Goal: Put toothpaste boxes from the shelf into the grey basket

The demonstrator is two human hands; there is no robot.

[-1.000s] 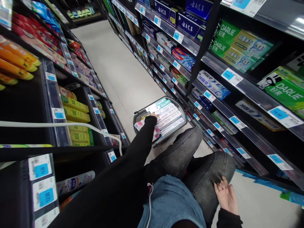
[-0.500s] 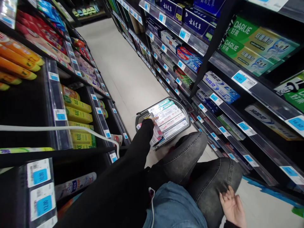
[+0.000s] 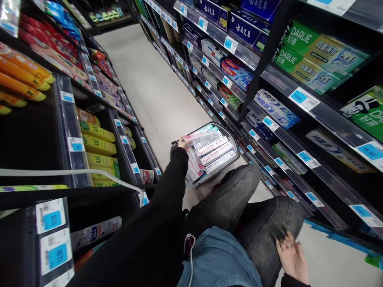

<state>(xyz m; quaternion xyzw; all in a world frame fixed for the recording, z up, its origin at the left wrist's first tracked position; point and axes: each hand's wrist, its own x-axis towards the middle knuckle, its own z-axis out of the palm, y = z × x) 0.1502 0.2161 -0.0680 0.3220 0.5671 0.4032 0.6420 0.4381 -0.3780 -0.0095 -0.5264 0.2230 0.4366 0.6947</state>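
My left hand (image 3: 183,143) grips one end of a long pink-and-white toothpaste box (image 3: 201,139) over the far left side of a dark shopping basket (image 3: 237,153). Inside the basket, several white and pink toothpaste boxes (image 3: 216,154) lie side by side. More pink boxes (image 3: 194,165) lie at an angle along its left end. Palm up by my knee, my right hand (image 3: 293,258) is loosely curled, its fingers apart and holding nothing.
Toothpaste cartons fill the right-hand shelf (image 3: 305,99), with green ones (image 3: 321,59) near its top. Yellow bottles (image 3: 98,143) stand on the left shelf. A white cable (image 3: 89,172) crosses the left side. The aisle floor (image 3: 137,71) stretches beyond the basket.
My left hand has shifted slightly left at the basket and now has a toothpaste box raised in its fingers. My right hand stays by the knee.
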